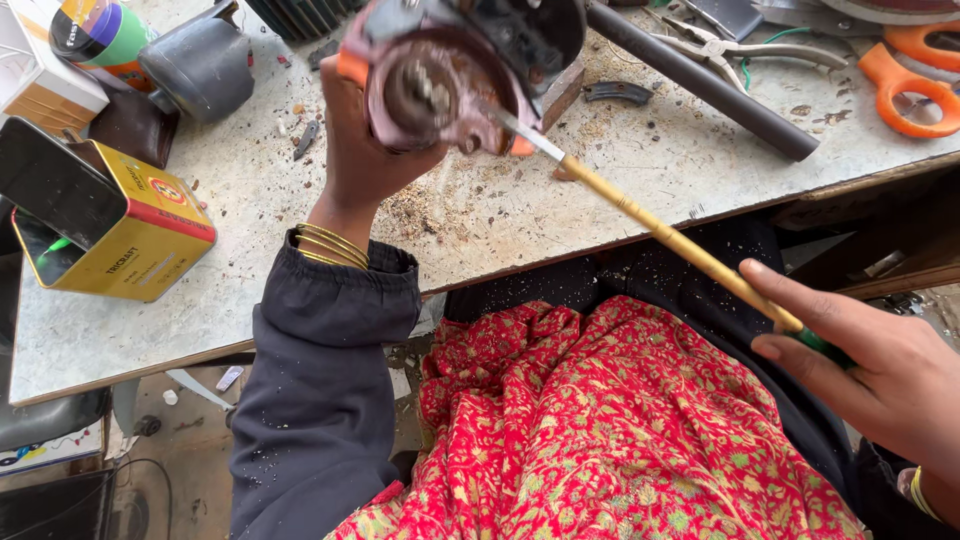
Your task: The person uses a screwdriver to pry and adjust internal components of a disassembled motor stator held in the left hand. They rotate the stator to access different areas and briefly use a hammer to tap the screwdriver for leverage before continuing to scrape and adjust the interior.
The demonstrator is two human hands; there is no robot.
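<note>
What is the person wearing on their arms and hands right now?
The left arm has a dark navy sleeve flecked with pale dust, its cuff pushed back behind several thin gold bangles. The left hand and right hand are bare, ungloved. A gold bangle shows at the right wrist.

Motor housing [465, 60] blurred, top cut off; screwdriver [660, 228] tip hidden inside
</note>
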